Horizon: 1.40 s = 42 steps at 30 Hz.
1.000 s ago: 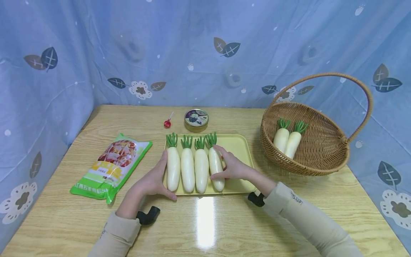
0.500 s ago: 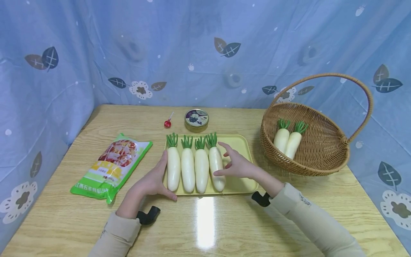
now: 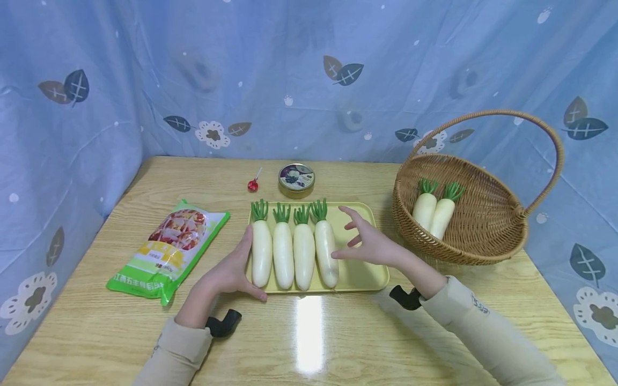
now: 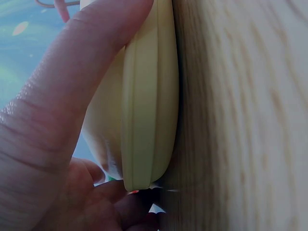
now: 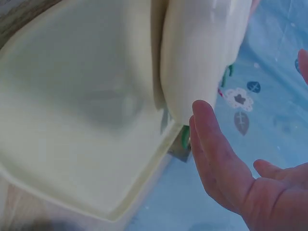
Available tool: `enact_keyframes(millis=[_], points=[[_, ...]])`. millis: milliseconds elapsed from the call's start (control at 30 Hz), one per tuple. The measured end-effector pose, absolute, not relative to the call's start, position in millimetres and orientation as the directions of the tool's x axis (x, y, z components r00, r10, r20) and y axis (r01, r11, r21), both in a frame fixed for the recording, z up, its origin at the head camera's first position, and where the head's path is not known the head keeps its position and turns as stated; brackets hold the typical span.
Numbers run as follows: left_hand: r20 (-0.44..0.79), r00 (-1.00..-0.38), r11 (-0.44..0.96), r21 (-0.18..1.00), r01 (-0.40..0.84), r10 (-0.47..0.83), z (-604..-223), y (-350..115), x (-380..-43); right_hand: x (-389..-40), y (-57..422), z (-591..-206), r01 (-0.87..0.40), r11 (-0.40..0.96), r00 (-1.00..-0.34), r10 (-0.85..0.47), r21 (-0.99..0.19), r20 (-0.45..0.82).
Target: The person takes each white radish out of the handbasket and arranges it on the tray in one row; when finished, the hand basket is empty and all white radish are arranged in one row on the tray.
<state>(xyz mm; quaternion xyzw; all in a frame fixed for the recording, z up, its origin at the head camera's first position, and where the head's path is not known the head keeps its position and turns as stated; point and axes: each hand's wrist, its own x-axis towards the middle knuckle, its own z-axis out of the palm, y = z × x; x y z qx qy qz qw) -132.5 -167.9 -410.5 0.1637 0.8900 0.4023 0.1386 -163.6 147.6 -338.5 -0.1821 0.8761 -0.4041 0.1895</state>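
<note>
Clearly, from my right grip (image 3: 375, 245), fingers apart, the nearest radish (image 3: 325, 253) lies toward the tabletop's (image 3: 357, 338) left edge, its length pointing at the far edge.

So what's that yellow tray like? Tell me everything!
The yellow tray is pale, smooth and plastic-looking: a rectangle with rounded corners and a low raised rim. It lies flat on the wood-grain table. Four white, green-topped radishes lie on it, leaving its right end bare. The left hand rests against its left end; the right hand is above it.
</note>
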Motion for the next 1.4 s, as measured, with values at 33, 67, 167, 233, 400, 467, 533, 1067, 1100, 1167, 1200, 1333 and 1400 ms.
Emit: enact_keyframes(millis=[33, 67, 167, 233, 400, 467, 533, 1067, 1100, 1167, 1200, 1333, 1400], points=[[-0.116, -0.908, 0.623, 0.761, 0.179, 0.403, -410, -168, -133, -163, 149, -337, -0.167, 0.608, -0.864, -0.470, -0.776, -0.182], [-0.117, -0.908, 0.624, 0.761, 0.179, 0.402, -410, -168, -132, -162, 150, -335, -0.168, 0.609, -0.866, -0.467, -0.775, -0.179], [-0.121, -0.908, 0.627, 0.759, 0.176, 0.402, -410, -167, -132, -160, 153, -330, -0.180, 0.604, -0.868, -0.469, -0.776, -0.164], [-0.124, -0.908, 0.629, 0.757, 0.174, 0.400, -410, -167, -132, -160, 155, -327, -0.192, 0.603, -0.868, -0.472, -0.775, -0.152], [-0.126, -0.908, 0.635, 0.753, 0.175, 0.399, -410, -168, -132, -159, 160, -321, -0.204, 0.600, -0.871, -0.472, -0.773, -0.137], [-0.126, -0.908, 0.634, 0.754, 0.174, 0.399, -410, -167, -132, -158, 162, -318, -0.208, 0.601, -0.874, -0.468, -0.771, -0.129], [-0.125, -0.908, 0.632, 0.755, 0.174, 0.399, -410, -167, -132, -158, 165, -314, -0.217, 0.601, -0.875, -0.469, -0.769, -0.119], [-0.123, -0.908, 0.630, 0.757, 0.176, 0.401, -412, -168, -133, -151, 187, -285, -0.282, 0.633, -0.880, -0.470, -0.721, -0.067], [-0.123, -0.907, 0.630, 0.756, 0.176, 0.402, -412, -168, -133, -150, 189, -282, -0.280, 0.634, -0.880, -0.470, -0.721, -0.071], [-0.124, -0.907, 0.630, 0.756, 0.176, 0.402, -412, -168, -133, -148, 192, -278, -0.281, 0.635, -0.879, -0.471, -0.720, -0.073], [-0.125, -0.907, 0.630, 0.757, 0.174, 0.402, -412, -168, -133, -148, 194, -275, -0.284, 0.636, -0.879, -0.472, -0.717, -0.071], [-0.129, -0.907, 0.632, 0.755, 0.173, 0.402, -411, -168, -132, -146, 203, -268, -0.288, 0.649, -0.881, -0.468, -0.704, -0.071], [-0.132, -0.907, 0.634, 0.755, 0.169, 0.399, -410, -168, -132, -145, 207, -265, -0.284, 0.657, -0.884, -0.462, -0.698, -0.075]])
